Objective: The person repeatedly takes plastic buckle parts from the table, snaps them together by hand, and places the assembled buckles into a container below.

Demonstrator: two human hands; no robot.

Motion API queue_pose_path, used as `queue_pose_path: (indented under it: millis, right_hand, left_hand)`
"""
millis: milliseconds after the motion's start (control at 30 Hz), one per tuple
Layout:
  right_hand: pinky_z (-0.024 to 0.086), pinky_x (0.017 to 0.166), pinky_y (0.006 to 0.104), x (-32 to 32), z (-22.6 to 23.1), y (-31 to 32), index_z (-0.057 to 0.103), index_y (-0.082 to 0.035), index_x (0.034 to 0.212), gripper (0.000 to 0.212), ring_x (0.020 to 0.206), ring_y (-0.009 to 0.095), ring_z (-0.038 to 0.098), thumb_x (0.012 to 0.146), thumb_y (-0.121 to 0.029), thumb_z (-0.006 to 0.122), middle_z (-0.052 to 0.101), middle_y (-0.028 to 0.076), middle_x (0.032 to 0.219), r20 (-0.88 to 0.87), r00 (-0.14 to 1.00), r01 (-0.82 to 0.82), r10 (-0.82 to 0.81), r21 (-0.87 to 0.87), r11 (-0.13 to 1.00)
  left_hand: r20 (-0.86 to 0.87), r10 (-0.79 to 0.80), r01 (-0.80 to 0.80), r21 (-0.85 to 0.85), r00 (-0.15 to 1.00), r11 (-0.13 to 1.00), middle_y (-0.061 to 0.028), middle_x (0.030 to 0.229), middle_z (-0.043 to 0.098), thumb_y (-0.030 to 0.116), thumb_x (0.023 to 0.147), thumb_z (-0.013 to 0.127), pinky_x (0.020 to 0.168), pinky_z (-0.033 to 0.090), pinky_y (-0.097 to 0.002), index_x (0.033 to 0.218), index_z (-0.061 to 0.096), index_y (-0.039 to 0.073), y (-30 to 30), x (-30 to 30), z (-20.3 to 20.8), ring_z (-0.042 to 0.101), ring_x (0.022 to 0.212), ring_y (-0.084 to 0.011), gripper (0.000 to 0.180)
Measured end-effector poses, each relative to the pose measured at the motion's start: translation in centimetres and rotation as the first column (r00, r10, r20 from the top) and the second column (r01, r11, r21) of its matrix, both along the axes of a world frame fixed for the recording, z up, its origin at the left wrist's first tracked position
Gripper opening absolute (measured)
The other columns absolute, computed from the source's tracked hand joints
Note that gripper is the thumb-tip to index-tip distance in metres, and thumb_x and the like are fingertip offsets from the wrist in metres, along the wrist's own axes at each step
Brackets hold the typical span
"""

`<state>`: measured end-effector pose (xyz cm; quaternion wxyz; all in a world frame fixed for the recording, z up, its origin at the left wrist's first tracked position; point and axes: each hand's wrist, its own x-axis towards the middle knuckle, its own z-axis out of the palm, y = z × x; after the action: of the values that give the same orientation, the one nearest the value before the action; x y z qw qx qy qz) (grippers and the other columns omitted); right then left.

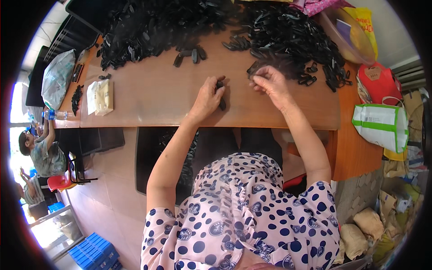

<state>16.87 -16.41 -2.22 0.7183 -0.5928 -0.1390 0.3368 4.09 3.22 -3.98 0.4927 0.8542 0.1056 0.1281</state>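
Observation:
My left hand (206, 100) is over the brown table near its front edge, its fingers closed around a small, long black plastic piece (222, 104). Part of that piece sticks out below the fingers, and the rest is covered. To the right, my right hand (272, 85) is closed in a pinch beside the right-hand pile of black pieces (288, 36). A dark piece (253, 68) shows by its fingertips; whether they grip it is too blurred to tell. Several loose black pieces (195, 56) lie at the edge of the left-hand pile (148, 31).
A yellowish packet (104, 97) and a clear plastic bag (58, 78) are on the left. A pinkish basin (346, 38), a red bag (379, 83) and a green-and-white bag (378, 123) stand on the right. Another person (49, 153) sits at far left.

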Motion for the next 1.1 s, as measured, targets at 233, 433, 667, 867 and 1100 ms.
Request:
queue_pose_path:
  millis: [233, 433, 667, 867, 1100]
  right_hand:
    - [0.048, 0.063, 0.0190, -3.6, -1.1, 0.6, 0.053, -0.007, 0.097, 0.013, 0.078, 0.011, 0.065, 0.089, -0.010, 0.063, 0.062, 0.003, 0.088, -0.206, 0.969, -0.132, 0.139, 0.047, 0.990]
    - [0.048, 0.063, 0.0194, -4.1, -2.0, 1.5, 0.054, -0.005, 0.098, 0.013, 0.076, 0.011, 0.064, 0.089, -0.010, 0.063, 0.062, 0.004, 0.088, -0.261, 0.948, -0.163, 0.184, 0.103, 0.981]
    - [0.050, 0.065, 0.0216, -4.5, -2.1, 2.7, 0.054, -0.003, 0.097, 0.013, 0.077, 0.012, 0.063, 0.089, -0.008, 0.063, 0.062, 0.005, 0.089, -0.295, 0.933, -0.170, 0.208, 0.148, 0.974]
    - [0.044, 0.057, 0.0178, -4.4, -1.7, 3.1, 0.054, -0.005, 0.097, 0.013, 0.066, 0.010, 0.062, 0.090, -0.013, 0.062, 0.063, 0.004, 0.077, -0.228, 0.951, -0.207, 0.208, 0.032, 0.978]
    - [0.038, 0.048, 0.0185, -3.7, -1.8, 3.0, 0.055, -0.005, 0.093, 0.013, 0.056, 0.007, 0.053, 0.089, -0.013, 0.064, 0.059, 0.002, 0.070, -0.153, 0.954, -0.259, 0.256, 0.003, 0.966]
  left_hand:
    - [0.042, 0.069, -0.075, 0.159, 0.997, 0.984, -0.0125, 0.090, 0.062, 0.019, 0.078, 0.072, 0.070, 0.050, -0.0359, 0.097, 0.066, 0.005, -1.1, -1.8, 0.6, 0.062, 0.078, -0.0291, 0.025]
    - [-0.105, 0.121, -0.076, 0.359, 0.987, 0.930, -0.0119, 0.083, 0.067, 0.028, 0.075, 0.074, 0.066, 0.050, -0.0387, 0.090, 0.064, 0.005, -2.0, -2.2, 1.3, 0.065, 0.077, -0.0302, 0.029]
    - [-0.072, 0.096, -0.067, 0.335, 0.993, 0.940, -0.0139, 0.083, 0.067, 0.025, 0.077, 0.072, 0.066, 0.050, -0.0407, 0.092, 0.063, 0.006, -1.7, -2.4, 0.9, 0.065, 0.076, -0.0328, 0.026]
    - [-0.048, 0.077, -0.056, 0.353, 0.996, 0.934, -0.0147, 0.083, 0.066, 0.024, 0.078, 0.070, 0.067, 0.050, -0.0414, 0.094, 0.062, 0.006, -1.6, -2.5, 0.4, 0.065, 0.076, -0.0338, 0.025]
    - [0.037, 0.009, -0.018, 0.244, 0.999, 0.970, -0.0130, 0.094, 0.063, 0.016, 0.082, 0.067, 0.069, 0.051, -0.0403, 0.099, 0.063, 0.005, -1.2, -3.3, 0.5, 0.063, 0.081, -0.0344, 0.021]
